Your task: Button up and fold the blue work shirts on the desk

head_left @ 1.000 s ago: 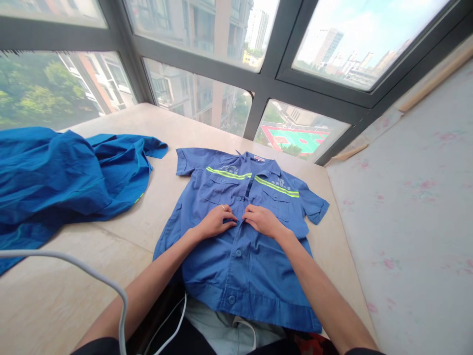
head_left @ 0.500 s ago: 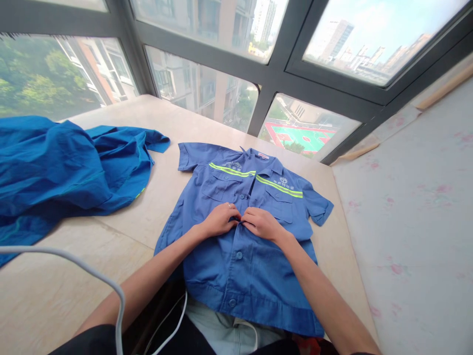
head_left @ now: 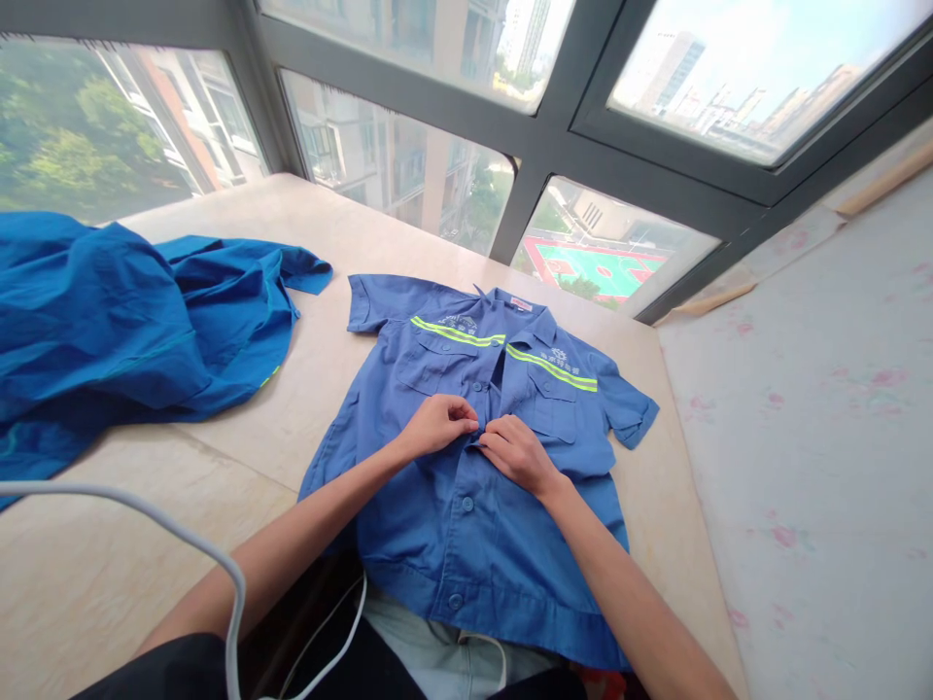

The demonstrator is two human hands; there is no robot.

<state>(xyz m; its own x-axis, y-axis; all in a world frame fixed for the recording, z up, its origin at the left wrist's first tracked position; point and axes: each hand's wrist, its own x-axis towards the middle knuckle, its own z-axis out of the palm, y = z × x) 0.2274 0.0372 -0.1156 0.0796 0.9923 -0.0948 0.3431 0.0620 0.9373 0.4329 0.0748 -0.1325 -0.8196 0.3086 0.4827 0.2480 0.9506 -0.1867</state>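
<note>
A blue short-sleeved work shirt point(head_left: 437, 515) with neon-yellow chest stripes lies face up on the pale wooden table point(head_left: 240, 457), collar toward the windows. My left hand point(head_left: 435, 425) and my right hand point(head_left: 516, 451) meet at the shirt's button line in the middle of the chest. Both hands are closed in a pinch on the placket fabric, left fingers curled over one edge, right fingers gripping the other. Two lower buttons show below my hands, and the shirt's hem hangs over the near table edge.
A crumpled pile of brighter blue clothing point(head_left: 109, 331) covers the table's left side. A white cable point(head_left: 182, 535) loops across the lower left. Large windows point(head_left: 466, 126) stand behind the table; a pale floral-patterned surface point(head_left: 823, 437) rises along the right.
My left hand has curled tighter and lifted slightly at the placket; my right hand shifted a little lower. The view drifted slightly; the shirt has stayed in place.
</note>
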